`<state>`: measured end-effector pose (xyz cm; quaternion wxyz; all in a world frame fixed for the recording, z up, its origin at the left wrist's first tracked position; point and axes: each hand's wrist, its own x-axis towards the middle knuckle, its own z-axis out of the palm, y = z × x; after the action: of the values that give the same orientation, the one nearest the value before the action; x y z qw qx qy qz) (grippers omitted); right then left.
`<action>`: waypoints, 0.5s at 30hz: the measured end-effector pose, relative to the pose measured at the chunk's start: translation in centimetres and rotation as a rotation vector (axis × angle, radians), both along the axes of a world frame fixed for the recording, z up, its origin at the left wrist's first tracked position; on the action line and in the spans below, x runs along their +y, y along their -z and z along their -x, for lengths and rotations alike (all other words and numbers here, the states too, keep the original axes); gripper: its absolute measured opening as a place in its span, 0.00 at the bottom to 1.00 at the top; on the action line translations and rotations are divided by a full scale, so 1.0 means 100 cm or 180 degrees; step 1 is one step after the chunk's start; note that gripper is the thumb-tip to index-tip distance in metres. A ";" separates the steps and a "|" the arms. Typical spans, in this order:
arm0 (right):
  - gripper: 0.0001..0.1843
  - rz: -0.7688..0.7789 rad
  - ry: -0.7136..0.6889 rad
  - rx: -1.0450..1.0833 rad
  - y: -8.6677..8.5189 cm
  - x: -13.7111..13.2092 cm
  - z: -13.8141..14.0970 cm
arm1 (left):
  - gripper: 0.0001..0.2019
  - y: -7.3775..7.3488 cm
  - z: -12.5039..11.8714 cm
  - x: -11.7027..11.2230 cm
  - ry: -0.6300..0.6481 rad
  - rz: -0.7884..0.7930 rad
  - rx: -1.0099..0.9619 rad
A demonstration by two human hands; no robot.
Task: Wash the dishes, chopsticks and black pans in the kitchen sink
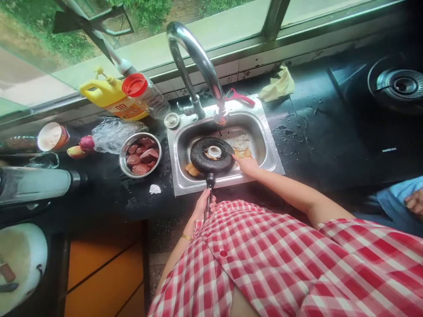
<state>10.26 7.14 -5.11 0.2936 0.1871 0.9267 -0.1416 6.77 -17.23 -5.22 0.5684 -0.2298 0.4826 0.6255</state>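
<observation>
Person's two bare hands, seen from above. Left hand (202, 206) low, close against front of torso (264, 259), fingers curled round in firm grip, thumb (207, 192) uppermost. Left forearm (172, 262) angles up from lower edge of view, wrist nearly straight. Right arm (291, 189) reaches forward and inward across body, elbow slightly bent. Right hand (247, 166) farther out, fingers pointing left, fingertips partly hidden.
</observation>
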 end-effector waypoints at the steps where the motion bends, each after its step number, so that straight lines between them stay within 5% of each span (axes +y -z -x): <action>1: 0.33 0.0092 0.0019 0.0038 -0.001 -0.003 0.002 | 0.20 0.000 -0.001 0.000 -0.0032 -0.0010 -0.0045; 6: 0.34 0.0737 -0.0223 0.0483 -0.005 -0.025 0.002 | 0.16 0.006 -0.002 -0.003 -0.0252 -0.0248 -0.0389; 10: 0.30 0.0284 0.0348 0.0320 0.003 0.002 0.007 | 0.15 0.014 -0.003 -0.009 -0.0298 -0.0314 -0.0403; 15: 0.33 0.0620 0.0141 0.0527 0.019 0.013 0.009 | 0.16 0.020 -0.004 -0.015 -0.0260 -0.0381 -0.0374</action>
<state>9.33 8.43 -7.02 0.2297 0.1658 0.9252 -0.2524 7.13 -18.71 -7.24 0.5825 -0.2512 0.4003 0.6613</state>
